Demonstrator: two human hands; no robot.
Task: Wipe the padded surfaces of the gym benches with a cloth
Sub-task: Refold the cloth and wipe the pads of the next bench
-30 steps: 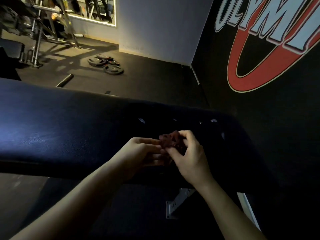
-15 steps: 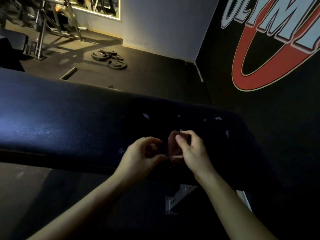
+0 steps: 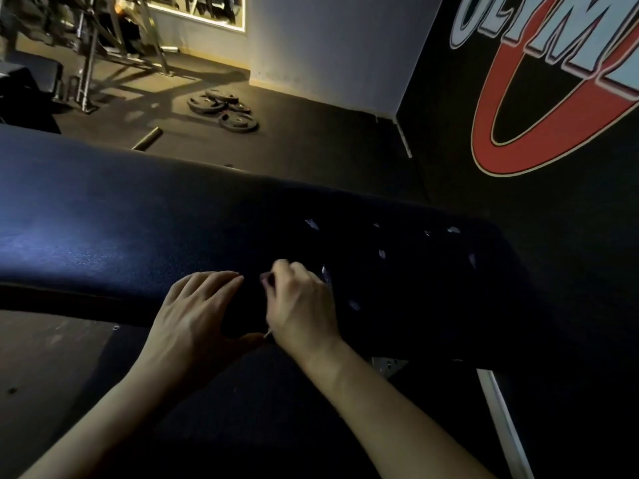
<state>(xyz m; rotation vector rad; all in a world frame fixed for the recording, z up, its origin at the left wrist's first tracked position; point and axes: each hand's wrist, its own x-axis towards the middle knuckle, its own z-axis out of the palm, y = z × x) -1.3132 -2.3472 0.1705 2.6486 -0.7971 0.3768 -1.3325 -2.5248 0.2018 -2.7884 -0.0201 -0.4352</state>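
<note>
A single head-worn wide-angle camera is looking forward and steeply down, close over the left hand (image 3: 193, 316) and right hand (image 3: 301, 305), which are filling the lower centre. The bench pad (image 3: 138, 229) is running under and beyond them; the floor (image 3: 311, 140) is receding behind the hands, the wall (image 3: 518, 236) rising right of them.

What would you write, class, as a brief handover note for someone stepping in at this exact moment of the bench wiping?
Left hand: open, flat on the near edge of the long dark padded bench.
Right hand: closed, pressed on the pad; the cloth is almost wholly hidden, only a dark scrap shows at the fingertips.
Done: cannot tell how much is wiped.
Left: pale specks dot the pad beyond the right hand; wipe there, then along the rest.
</note>
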